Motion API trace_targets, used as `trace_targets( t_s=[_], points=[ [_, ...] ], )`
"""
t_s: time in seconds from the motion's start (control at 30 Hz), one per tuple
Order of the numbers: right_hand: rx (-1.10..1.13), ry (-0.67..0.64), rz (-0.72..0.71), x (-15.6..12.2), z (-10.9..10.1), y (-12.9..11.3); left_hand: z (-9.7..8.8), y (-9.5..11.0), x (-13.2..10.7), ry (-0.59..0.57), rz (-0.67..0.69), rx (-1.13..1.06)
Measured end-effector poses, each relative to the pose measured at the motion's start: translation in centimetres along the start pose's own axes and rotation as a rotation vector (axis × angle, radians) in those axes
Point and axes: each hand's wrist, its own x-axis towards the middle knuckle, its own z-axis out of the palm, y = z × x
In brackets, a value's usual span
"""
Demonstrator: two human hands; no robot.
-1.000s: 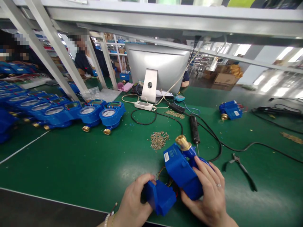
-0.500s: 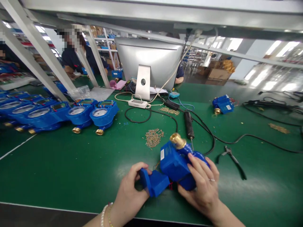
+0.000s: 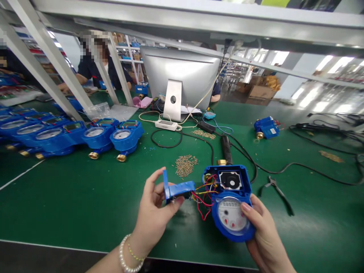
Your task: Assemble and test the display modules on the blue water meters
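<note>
Head view: the cover (image 3: pixel 178 188) is pinched in the left hand (image 3: pixel 155 212). The meter (image 3: pixel 230 204), dial up, is gripped at its rim by the right hand (image 3: pixel 263 237), just above the table (image 3: pixel 85 197). The joining wires (image 3: pixel 203 197) are best left slack, not tugged.

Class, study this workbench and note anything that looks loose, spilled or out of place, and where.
The meter in the right hand is open: its cover, held in the left hand, is joined only by loose coloured wires. Small screws lie in bare heaps on the green mat behind.
</note>
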Motion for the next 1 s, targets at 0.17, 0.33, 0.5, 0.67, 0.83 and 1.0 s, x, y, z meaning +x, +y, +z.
trace_targets(
  t_s=[0.17, 0.33, 0.5, 0.67, 0.83, 1.0],
  points=[
    [0.303, -0.053, 0.313, -2.4, 2.1, -0.6, 1.1, 3.5, 1.2, -0.047, -0.044, -0.261],
    [0.318, -0.11, 0.354, -2.7, 3.6, 1.1, 2.3, 5.4, 2.5, -0.085, -0.17, -0.221],
    [0.129, -0.134, 0.214, -1.4, 2.6, 3.0, 3.2, 5.7, 3.5, -0.191, -0.371, -0.184],
    [-0.348, 0.06, -0.354, -0.3, 0.1, 0.3, 4.2, 6.2, 3.9, -0.2, -0.341, -0.142],
    [-0.493, -0.256, -0.609, 0.2, 1.7, -4.3, 5.3, 6.8, 3.8, -0.259, -0.295, -0.14],
    [-0.49, -0.261, -0.458, 0.9, 3.4, -5.0, 5.0, 6.5, 3.7, -0.378, -0.224, -0.19]
  ],
)
